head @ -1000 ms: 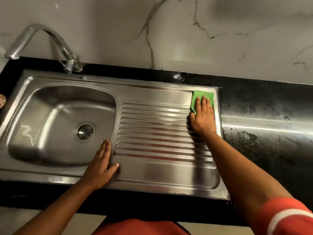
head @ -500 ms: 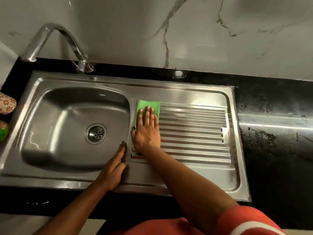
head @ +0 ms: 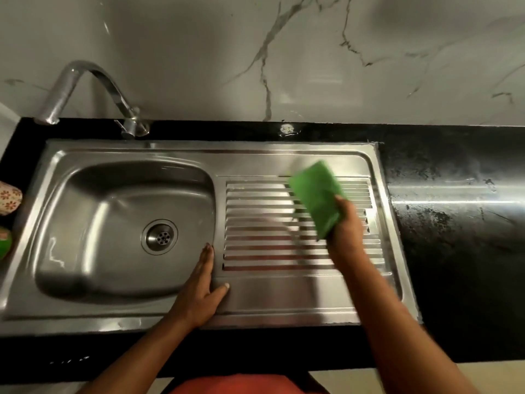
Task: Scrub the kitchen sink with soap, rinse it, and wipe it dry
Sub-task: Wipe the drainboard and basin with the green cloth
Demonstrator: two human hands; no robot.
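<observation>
- Change: 1 s ago the green pad [head: 316,194] lay pressed flat at the back right corner of the drainboard [head: 270,251]. 0.5 s ago it lay flat at the drainboard's back left corner, beside the basin [head: 113,211]. It is now off the steel and tilted, over the back right part of the ribs.
- Meaning for the task: 1 stroke along the back ribs appears complete. The lift suggests the pad is being turned or repositioned for the next stroke. No foam or running water is visible, so the stage is judged to be wiping; this cannot be confirmed.
- Right hand [head: 345,226]: clenched around the near end of the pad, which stands up and away from the palm. The frame is motion-blurred, so the exact finger placement cannot be told.
- Left hand [head: 199,291]: released and flat, fingers straight and thumb spread. It rests on the sink [head: 284,311] at the ridge between basin and drainboard, near the front edge, and holds nothing.
- Task object: the sink is set into the black table [head: 454,223], with the drain [head: 160,236] in the basin and the tap [head: 85,78] at the back left corner
- Remaining work, as judged: the front ribs and the basin
</observation>
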